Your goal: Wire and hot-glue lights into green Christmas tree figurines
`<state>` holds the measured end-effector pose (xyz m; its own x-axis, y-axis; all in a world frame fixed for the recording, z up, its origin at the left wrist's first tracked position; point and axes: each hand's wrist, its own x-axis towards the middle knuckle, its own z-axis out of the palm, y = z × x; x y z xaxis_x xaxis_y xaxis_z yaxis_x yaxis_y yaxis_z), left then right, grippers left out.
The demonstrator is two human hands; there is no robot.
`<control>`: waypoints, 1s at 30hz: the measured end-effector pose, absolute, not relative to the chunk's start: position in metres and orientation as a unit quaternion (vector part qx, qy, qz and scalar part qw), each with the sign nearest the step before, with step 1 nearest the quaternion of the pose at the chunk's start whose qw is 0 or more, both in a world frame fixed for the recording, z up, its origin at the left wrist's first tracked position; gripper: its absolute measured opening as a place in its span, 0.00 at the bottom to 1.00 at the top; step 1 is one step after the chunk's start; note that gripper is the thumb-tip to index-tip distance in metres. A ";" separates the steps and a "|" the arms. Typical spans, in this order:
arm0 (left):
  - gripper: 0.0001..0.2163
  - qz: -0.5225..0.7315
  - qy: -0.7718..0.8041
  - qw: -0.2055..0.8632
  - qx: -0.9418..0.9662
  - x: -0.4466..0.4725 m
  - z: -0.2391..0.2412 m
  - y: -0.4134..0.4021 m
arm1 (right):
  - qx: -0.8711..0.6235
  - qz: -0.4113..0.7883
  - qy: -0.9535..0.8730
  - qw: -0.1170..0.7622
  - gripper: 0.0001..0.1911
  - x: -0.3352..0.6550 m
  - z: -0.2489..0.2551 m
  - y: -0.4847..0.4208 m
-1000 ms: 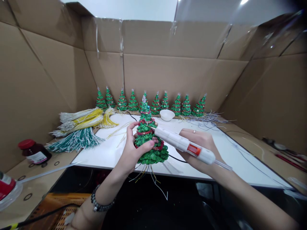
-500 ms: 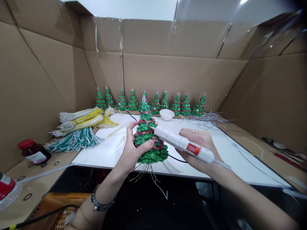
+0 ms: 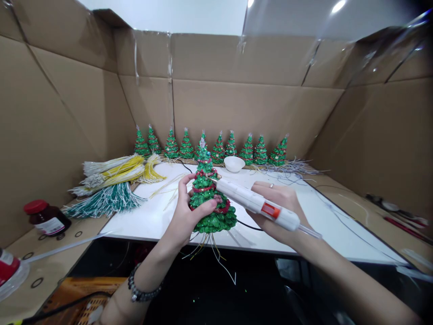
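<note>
My left hand grips a small green Christmas tree with red garlands, upright at the near edge of the white board. Thin wires hang from the tree's base over the edge. My right hand holds a white glue gun with an orange trigger. Its nozzle touches the tree's middle on the right side. A clear glue stick pokes out of the gun's back end.
A row of several finished small trees lines the back cardboard wall, with a white bowl before them. Bundles of yellow, white and green wires lie at left. A red-lidded jar stands on the left ledge. Cardboard walls surround everything.
The view has tilted slightly. Both hands, the tree and the glue gun keep nearly the same pose.
</note>
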<state>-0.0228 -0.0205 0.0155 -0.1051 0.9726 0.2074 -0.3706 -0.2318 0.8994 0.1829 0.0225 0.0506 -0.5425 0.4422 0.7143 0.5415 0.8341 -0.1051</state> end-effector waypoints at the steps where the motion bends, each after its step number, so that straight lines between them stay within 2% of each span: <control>1: 0.39 0.656 0.350 0.512 0.431 -0.023 0.016 -0.021 | -0.282 -0.063 -0.875 0.388 0.11 0.183 0.050 0.023; 15: 0.39 0.657 0.350 0.512 0.428 -0.022 0.015 -0.019 | -0.286 -0.055 -0.874 0.390 0.13 0.183 0.051 0.022; 20: 0.39 0.658 0.358 0.510 0.423 -0.023 0.013 -0.019 | -0.292 -0.038 -0.873 0.388 0.10 0.184 0.051 0.019; 23: 0.39 0.659 0.356 0.515 0.416 -0.022 0.017 -0.016 | -0.277 -0.011 -0.865 0.418 0.02 0.186 0.052 0.019; 26: 0.40 0.658 0.337 0.527 0.419 -0.019 0.027 0.000 | -0.279 0.015 -0.824 0.494 0.06 0.194 0.055 0.032; 28: 0.40 0.656 0.323 0.530 0.429 -0.016 0.034 0.019 | -0.326 -0.017 -0.781 0.533 0.06 0.204 0.055 0.050; 30: 0.38 0.669 0.297 0.525 0.434 -0.013 0.037 0.043 | -0.395 -0.082 -0.759 0.511 0.06 0.216 0.049 0.075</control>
